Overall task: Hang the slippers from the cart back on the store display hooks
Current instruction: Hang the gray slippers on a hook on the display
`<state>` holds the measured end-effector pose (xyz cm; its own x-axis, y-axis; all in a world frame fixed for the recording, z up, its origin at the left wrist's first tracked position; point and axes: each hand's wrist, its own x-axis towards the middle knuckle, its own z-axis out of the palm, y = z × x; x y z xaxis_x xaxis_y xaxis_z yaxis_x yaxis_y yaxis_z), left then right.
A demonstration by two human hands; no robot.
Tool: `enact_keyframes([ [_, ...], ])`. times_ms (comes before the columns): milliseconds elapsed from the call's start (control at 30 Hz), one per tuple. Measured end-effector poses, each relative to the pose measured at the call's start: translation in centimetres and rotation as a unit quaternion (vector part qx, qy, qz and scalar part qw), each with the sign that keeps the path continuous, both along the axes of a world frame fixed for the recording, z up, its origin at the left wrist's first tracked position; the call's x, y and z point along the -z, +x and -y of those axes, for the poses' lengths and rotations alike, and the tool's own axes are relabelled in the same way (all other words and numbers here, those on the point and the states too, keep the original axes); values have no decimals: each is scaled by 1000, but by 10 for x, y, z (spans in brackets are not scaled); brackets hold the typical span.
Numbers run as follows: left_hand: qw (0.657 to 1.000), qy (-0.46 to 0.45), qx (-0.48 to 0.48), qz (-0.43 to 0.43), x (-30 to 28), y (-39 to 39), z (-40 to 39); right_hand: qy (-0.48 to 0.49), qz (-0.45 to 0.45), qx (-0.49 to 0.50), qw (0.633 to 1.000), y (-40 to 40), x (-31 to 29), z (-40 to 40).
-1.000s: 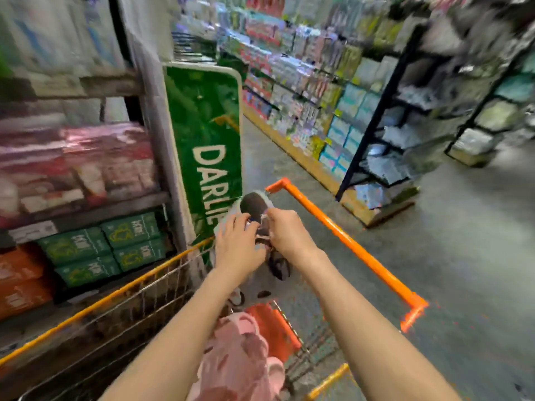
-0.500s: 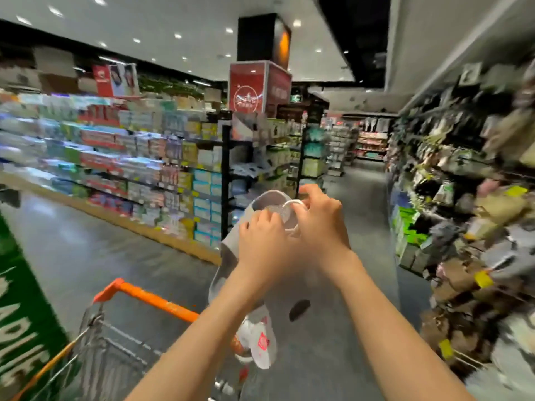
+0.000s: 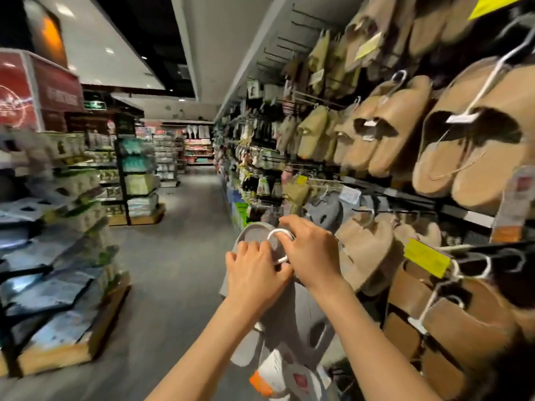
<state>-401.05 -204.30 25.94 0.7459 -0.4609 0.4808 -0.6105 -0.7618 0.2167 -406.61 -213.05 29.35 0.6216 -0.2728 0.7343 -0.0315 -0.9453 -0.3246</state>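
I hold a pair of grey slippers (image 3: 301, 314) in front of me, soles toward me, with a white and orange tag hanging at the bottom. My left hand (image 3: 254, 273) grips the upper part of the slippers. My right hand (image 3: 311, 250) is closed on the white plastic hanger hook (image 3: 276, 234) at their top. The display wall on the right carries rows of tan slippers (image 3: 396, 123) on hooks. A bare black display hook (image 3: 492, 254) juts out to the right of my hands. The cart is out of view.
A yellow price tag (image 3: 425, 256) hangs near the bare hook. More grey slippers (image 3: 327, 212) hang just behind my hands. Shelves of packaged goods (image 3: 58, 227) line the left side of the grey aisle floor (image 3: 179, 256).
My view has swung right, from the cart and aisle to the slipper wall. Both hands have lifted the grey slippers up and toward the display, still holding them by the hanger.
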Motion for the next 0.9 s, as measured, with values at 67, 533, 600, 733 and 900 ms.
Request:
enact_keyframes([
  [67, 1000, -4, 28, -8, 7, 8, 21, 0, -5, 29, 1000, 4, 7, 16],
  [533, 990, 15, 106, -87, 64, 142, 105, 44, -12, 98, 994, 132, 72, 98],
  [600, 990, 10, 114, -84, 71, 177, 120, 41, 11, 100, 994, 166, 81, 115],
  [733, 989, 7, 120, -83, 75, 260, 155, 30, 24, 102, 994, 255, 84, 152],
  [900, 995, 21, 83, -45, 64, 360, 184, 13, 50, 101, 994, 359, 73, 181],
])
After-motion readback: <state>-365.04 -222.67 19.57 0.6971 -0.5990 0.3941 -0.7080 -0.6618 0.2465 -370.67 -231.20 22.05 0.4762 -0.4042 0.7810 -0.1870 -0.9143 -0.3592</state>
